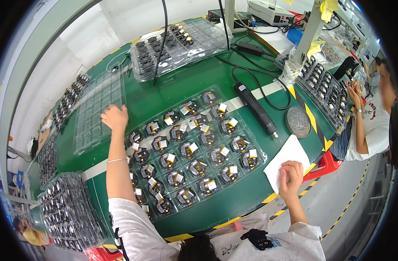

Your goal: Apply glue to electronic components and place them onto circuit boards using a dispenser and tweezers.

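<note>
My left hand (115,117) lies at the right edge of a transparent plastic tray (101,98), its fingers apart and nothing seen in them. My right hand (290,176) rests on a white pad (294,152) at the table's front right edge. Its fingers are curled in, and what they hold, if anything, is hidden. Between my arms lies a clear compartment tray (257,143) filled with round black electronic modules (197,168), each bearing a small white-and-yellow part. Past the tray's right side lies a black electric screwdriver (255,106) with its cable, near a round container of small screws (298,122).
At the back, stacked clear trays (186,54) hold black parts. More stacked trays (70,213) stand front left. A metal post (305,39) rises at the right, beside another parts tray (323,93). A co-worker (373,117) sits beyond it. Black cables hang over the table.
</note>
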The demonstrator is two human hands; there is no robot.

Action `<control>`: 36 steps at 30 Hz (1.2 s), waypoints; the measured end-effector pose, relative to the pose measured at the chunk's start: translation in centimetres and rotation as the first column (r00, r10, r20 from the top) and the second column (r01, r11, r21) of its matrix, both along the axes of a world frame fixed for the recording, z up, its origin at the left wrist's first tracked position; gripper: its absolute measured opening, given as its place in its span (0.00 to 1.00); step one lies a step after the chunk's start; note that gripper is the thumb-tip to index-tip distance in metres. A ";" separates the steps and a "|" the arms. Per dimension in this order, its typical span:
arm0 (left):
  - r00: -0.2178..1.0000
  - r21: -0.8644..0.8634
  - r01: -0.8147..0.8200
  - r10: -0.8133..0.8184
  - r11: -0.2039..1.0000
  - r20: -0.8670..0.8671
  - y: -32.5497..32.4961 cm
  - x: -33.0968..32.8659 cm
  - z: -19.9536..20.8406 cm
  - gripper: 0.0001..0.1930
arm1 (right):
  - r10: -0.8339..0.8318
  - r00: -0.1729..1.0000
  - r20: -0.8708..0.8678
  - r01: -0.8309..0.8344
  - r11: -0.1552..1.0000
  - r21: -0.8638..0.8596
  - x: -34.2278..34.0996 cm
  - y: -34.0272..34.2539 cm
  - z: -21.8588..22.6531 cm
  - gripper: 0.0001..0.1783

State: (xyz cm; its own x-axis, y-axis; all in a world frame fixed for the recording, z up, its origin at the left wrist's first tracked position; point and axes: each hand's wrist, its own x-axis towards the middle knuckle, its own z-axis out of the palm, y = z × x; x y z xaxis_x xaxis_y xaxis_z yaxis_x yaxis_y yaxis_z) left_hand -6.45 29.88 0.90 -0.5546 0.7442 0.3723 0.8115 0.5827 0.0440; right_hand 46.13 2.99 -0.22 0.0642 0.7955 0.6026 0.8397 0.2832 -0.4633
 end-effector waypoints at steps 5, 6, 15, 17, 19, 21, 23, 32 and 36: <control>0.995 0.052 0.068 -0.071 0.996 0.068 0.9 2.2 -1.4 0.23 | -0.003 1.000 0.001 0.003 1.000 0.016 -0.1 0.1 -0.3 0.05; 0.994 0.042 0.055 -0.059 0.998 0.096 1.4 2.9 -1.2 0.24 | -0.001 1.000 0.007 0.000 1.000 0.014 -0.1 0.2 -0.1 0.05; 0.777 0.384 0.577 -0.630 0.721 0.014 -6.2 9.0 4.9 0.15 | 0.010 0.999 0.041 -0.008 0.999 -0.054 -0.2 0.4 -0.1 0.06; 0.543 0.334 0.787 -0.840 0.519 0.025 -12.8 13.1 7.7 0.16 | 0.010 0.999 0.045 -0.006 0.997 -0.077 0.0 0.2 0.1 0.06; 0.327 0.184 0.913 -0.923 0.364 0.205 -19.3 16.5 8.5 0.21 | -0.022 0.997 0.072 0.028 0.996 -0.087 0.4 -0.3 0.3 0.06; 0.227 -0.017 0.972 -0.915 0.235 0.333 -25.0 17.6 6.8 0.28 | -0.015 0.998 0.066 0.021 0.996 -0.086 0.4 -0.4 0.1 0.05; 0.274 -0.107 0.961 -0.920 0.253 0.279 -29.4 17.5 4.8 0.34 | 0.018 0.999 0.045 -0.015 0.998 -0.064 -0.4 0.4 0.1 0.05; 0.473 -0.046 0.880 -0.868 0.472 0.150 -27.1 16.2 1.8 0.41 | 0.037 0.997 0.065 -0.030 0.993 -0.118 0.2 -0.2 0.3 0.07; 0.456 -0.050 0.890 -0.889 0.453 0.054 -26.0 16.2 1.7 0.40 | 0.167 0.984 0.056 -0.149 0.960 -0.237 -0.2 -0.3 1.4 0.12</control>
State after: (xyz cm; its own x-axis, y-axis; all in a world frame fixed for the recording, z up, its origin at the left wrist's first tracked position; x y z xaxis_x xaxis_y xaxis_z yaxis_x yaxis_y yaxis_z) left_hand 9.75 3.90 2.58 0.4172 0.8564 0.3042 0.8892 -0.4539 0.0583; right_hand 45.89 2.64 1.14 -0.1116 0.9099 0.3996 0.8275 0.3077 -0.4696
